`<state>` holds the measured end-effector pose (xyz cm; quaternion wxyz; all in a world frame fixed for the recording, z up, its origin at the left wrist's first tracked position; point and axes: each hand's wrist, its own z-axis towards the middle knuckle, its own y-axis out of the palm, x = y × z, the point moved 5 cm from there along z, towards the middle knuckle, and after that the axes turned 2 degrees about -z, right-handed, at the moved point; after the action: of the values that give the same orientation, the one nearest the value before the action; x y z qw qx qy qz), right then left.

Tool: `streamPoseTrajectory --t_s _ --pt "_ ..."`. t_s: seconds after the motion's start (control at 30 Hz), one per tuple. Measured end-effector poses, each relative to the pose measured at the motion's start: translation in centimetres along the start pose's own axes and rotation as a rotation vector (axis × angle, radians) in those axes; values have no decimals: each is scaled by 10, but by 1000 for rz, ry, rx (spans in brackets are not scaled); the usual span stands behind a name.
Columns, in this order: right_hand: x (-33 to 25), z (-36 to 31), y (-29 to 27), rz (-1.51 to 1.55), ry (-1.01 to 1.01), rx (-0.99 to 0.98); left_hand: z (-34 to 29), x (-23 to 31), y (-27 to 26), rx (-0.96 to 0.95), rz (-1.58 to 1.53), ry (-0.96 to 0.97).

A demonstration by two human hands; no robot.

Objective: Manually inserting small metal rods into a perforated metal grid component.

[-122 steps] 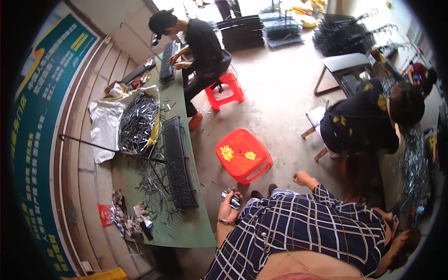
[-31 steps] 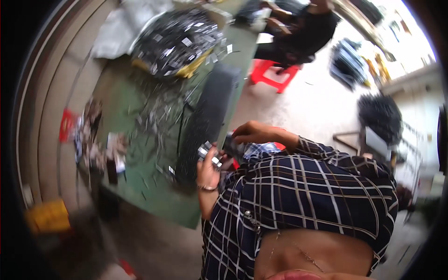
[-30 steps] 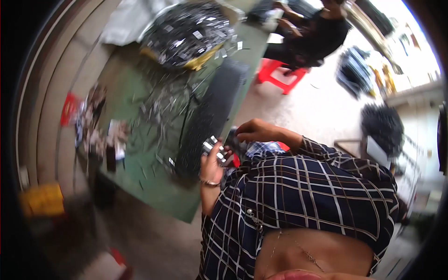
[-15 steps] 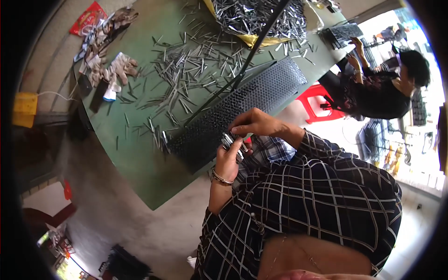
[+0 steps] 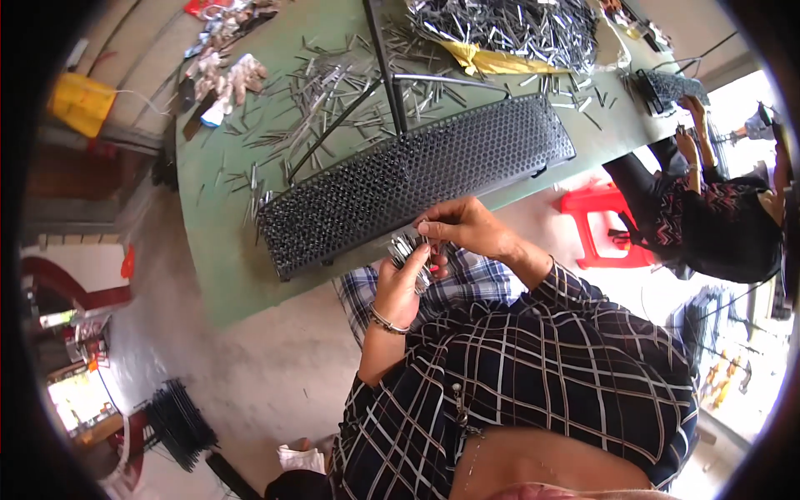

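A bunch of short, thin metal strips [image 5: 403, 248] is gripped in my left hand [image 5: 398, 292], thumb across it, just in front of the table's near edge. Above and right of it, my right hand [image 5: 467, 229] is closed in a pinch at the bunch, thumb and forefinger on what looks like one thin strip. Beyond both hands lies a long black panel with honeycomb holes [image 5: 500, 129], slanted along the green table's near edge. Its left part looks darker and rougher; I cannot make out what fills the holes there.
Many loose metal strips [image 5: 325, 108] are scattered over the green table [image 5: 212, 283]. A heap of strips [image 5: 517, 33] lies on yellow sheeting behind. Worn gloves [image 5: 242, 79] lie at far left. A dark pole rises behind the panel. At right, another person works near a red stool [image 5: 587, 221].
The view has shifted, so the table and panel sit differently in it, and more of the panel shows. Both hands stay together at the bunch, the right still pinching there.
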<state>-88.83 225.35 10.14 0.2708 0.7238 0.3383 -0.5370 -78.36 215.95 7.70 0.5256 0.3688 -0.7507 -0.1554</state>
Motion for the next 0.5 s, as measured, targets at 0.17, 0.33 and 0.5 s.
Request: streamPoseTrajectory --t_s 0.17,0.33,0.5 --pt "0 -23 -11 83 -84 31 -10 -12 18 -18 20 -36" --pt "8 -35 -12 182 -115 63 -14 -24 23 38 -31 -81" --pt "5 -35 -19 260 -90 102 -13 -20 24 80 -53 -54"
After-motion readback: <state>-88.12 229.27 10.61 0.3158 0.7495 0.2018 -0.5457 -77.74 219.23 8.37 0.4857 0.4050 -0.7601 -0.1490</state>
